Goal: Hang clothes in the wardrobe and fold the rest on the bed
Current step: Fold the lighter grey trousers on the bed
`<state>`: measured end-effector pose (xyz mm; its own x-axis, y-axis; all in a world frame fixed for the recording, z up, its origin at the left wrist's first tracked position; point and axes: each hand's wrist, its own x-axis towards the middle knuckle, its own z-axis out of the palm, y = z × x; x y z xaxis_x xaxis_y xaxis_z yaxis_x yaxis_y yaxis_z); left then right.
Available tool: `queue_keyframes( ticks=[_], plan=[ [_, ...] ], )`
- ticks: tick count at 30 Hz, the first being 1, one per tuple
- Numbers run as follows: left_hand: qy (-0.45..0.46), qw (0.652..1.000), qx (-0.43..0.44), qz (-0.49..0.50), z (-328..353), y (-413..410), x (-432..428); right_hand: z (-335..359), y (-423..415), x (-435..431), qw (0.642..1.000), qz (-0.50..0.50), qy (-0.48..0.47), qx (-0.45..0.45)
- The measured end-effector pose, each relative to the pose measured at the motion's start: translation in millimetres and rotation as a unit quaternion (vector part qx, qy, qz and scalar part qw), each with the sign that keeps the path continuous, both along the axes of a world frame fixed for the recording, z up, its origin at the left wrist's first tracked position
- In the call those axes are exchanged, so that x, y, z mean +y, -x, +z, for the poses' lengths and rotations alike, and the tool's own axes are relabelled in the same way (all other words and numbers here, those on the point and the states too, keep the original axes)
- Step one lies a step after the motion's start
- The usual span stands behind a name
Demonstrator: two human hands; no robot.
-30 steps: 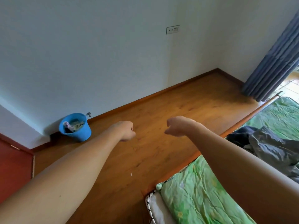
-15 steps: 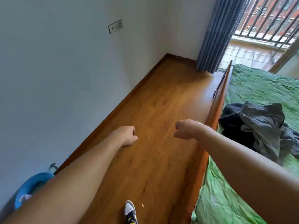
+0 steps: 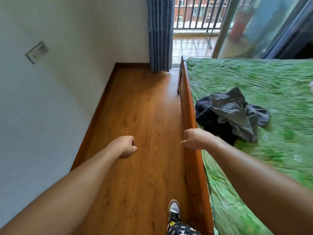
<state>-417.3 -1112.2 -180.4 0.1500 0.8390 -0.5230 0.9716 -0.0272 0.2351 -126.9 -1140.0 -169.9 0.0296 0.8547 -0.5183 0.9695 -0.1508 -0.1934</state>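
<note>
Looking down the strip of wooden floor [image 3: 135, 107] that runs between the white wall [image 3: 50, 99] and the bed [image 3: 271, 78], with both bare arms stretched out in front.

Left hand [image 3: 126, 147] is balled into a loose fist, fingers curled right in and thumb tucked against the forefinger. Nothing's in it, it just hangs over the floor. Right hand [image 3: 194, 139] is the same deal: fingers curled under, nothing held. From this angle it sits in front of the bed's wooden side rail [image 3: 188, 102], and honestly I can't tell if it's touching the rail or just above it.

The clothes [image 3: 232, 116] are in a crumpled heap on the green sheet, close to the rail side of the bed. They're just past the right hand but apart from it, so no contact. A grey piece is bunched on top, something black sits under it on the rail side, and a bluish-grey bit pokes out on the far side. None of it is folded.

Other stuff: a grey and white sneaker [image 3: 174, 209] is planted on the floor right beside the rail at the bottom, with a patterned trouser leg [image 3: 183, 230] over it. There's a switch plate [image 3: 37, 52] on the wall and a blue-grey curtain [image 3: 160, 33] hanging in the far corner. Beyond that is a tiled balcony with a dark railing [image 3: 194, 12], and a glass door [image 3: 254, 26] at the far end of the bed.
</note>
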Motion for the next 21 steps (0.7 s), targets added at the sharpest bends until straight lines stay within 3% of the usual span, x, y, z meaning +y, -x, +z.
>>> queue_keyframes(
  ticks=[13, 21],
  plan=[
    [-0.019, 0.972, 0.007, -0.232, -1, -252, 212, -21, -208, 134, 0.985, -0.166, 0.035, 0.022],
    [-0.011, 0.918, 0.002, -0.396, -23, -391, 335, -39, -301, 184, 0.954, -0.289, 0.085, 0.013]
  ],
)
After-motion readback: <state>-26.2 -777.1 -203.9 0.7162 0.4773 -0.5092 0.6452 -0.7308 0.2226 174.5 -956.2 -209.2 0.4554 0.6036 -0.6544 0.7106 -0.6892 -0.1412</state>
